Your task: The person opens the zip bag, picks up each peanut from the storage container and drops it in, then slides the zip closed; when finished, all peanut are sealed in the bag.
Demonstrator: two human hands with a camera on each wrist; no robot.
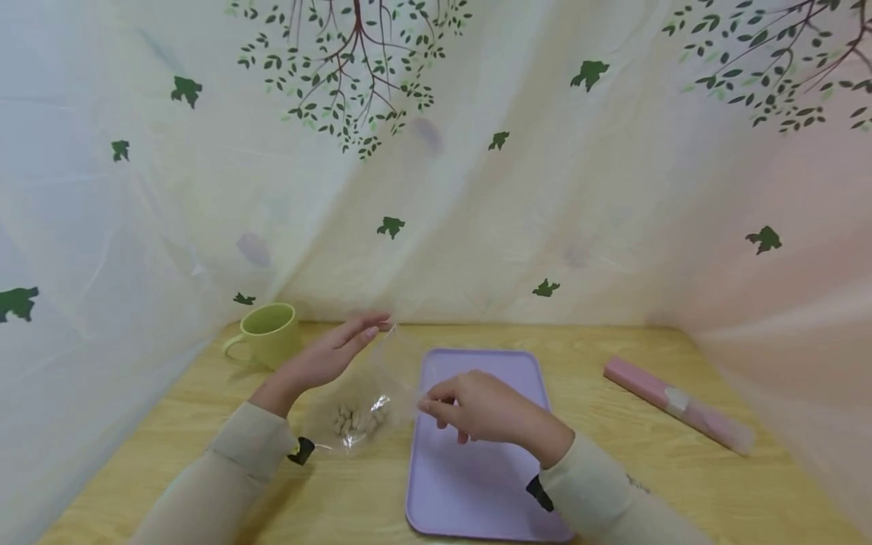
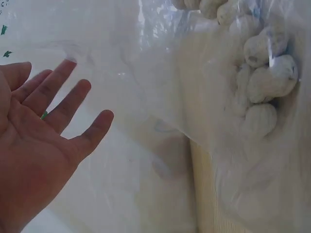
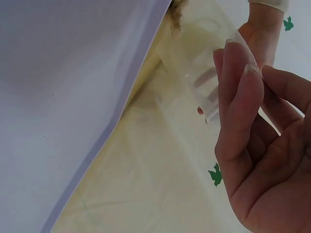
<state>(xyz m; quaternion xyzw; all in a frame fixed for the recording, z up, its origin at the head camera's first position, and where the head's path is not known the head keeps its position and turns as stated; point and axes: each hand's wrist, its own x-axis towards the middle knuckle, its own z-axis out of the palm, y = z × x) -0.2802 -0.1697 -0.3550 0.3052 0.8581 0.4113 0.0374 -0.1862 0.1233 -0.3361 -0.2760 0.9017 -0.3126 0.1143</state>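
A clear plastic bag [image 1: 391,378] stands on the table with several pale peanuts in their shells [image 1: 349,420] at its bottom. With thumb and fingers, my right hand [image 1: 493,409] pinches the bag's right edge above the purple tray [image 1: 477,477]; the right wrist view shows the pinched film [image 3: 209,104]. My left hand [image 1: 327,356] is at the bag's upper left, fingers extended. Spread fingers [image 2: 63,107] show in the left wrist view, one fingertip touching or very near the film. Close up there, the peanuts [image 2: 272,80] lie behind the film.
A yellow-green mug [image 1: 269,333] stands behind my left wrist. To the right of the tray lies a pink roll [image 1: 654,390] with a pale band. A patterned curtain [image 1: 463,227] hangs at the back and sides of the wooden table [image 1: 341,499].
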